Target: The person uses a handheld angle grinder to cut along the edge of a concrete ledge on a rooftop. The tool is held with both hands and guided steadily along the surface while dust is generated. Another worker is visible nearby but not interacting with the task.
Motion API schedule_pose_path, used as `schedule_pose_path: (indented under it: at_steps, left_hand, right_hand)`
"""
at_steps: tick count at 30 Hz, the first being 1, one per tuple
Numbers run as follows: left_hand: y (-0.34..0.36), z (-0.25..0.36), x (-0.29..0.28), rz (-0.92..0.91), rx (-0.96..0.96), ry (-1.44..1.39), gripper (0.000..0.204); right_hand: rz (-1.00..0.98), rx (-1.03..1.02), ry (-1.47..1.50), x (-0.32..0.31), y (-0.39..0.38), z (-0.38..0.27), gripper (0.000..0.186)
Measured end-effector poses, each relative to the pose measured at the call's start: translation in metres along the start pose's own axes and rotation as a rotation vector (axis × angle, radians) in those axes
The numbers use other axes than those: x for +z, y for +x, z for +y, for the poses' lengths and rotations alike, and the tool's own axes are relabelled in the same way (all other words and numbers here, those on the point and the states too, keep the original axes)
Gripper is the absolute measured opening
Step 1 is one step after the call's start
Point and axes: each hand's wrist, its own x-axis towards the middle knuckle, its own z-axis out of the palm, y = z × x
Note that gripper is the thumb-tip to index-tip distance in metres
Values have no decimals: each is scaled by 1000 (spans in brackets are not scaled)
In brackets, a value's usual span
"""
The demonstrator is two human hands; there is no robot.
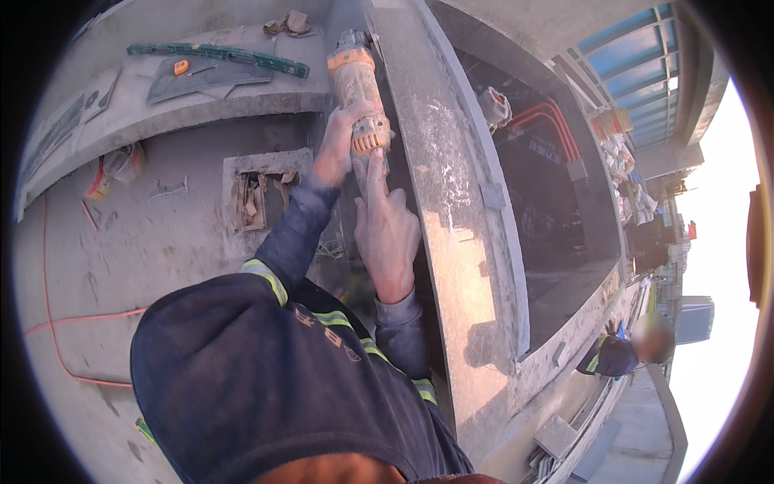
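A dusty orange-and-grey angle grinder (355, 81) points away from me beside a long grey slab (435, 129). My left hand (339, 143) is closed round the left side of its body. Behind it, my right hand (387, 234) grips the narrow rear end, the index finger stretched along the vented housing. Whether a disc is fitted at the grinder's head cannot be made out. White scuffs mark the slab's top, and a sunlit patch lies on its nearer part.
At the far left, a ledge (290, 102) bears a green spirit level (218, 53), dark tiles (173, 85) and an orange tape measure (181, 68). Below are buckets (125, 161), a rubble-filled floor opening (251, 202) and a red hose (50, 306). Another person (617, 355) is at right.
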Motion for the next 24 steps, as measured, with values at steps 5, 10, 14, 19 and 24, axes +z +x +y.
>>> schedule_pose_path:
  at_steps: [5,10,14,19,24]
  left_hand:
    - [-4,-1,3,9,16,10,39]
    - [-18,-6,3,17,17,-40,41]
    - [-29,-2,10,-4,28,-14,42]
    - [-35,-2,14,9,40,-22,42]
    - [-26,-2,9,22,19,-16,42]
  right_hand:
    - [12,0,-7,1,-2,1,90]
    - [-4,24,-3,-6,-16,-2,92]
    - [1,27,14,-10,-26,-2,94]
    - [-21,42,22,-12,-30,-2,94]
    - [-6,38,46,-5,-24,-1,94]
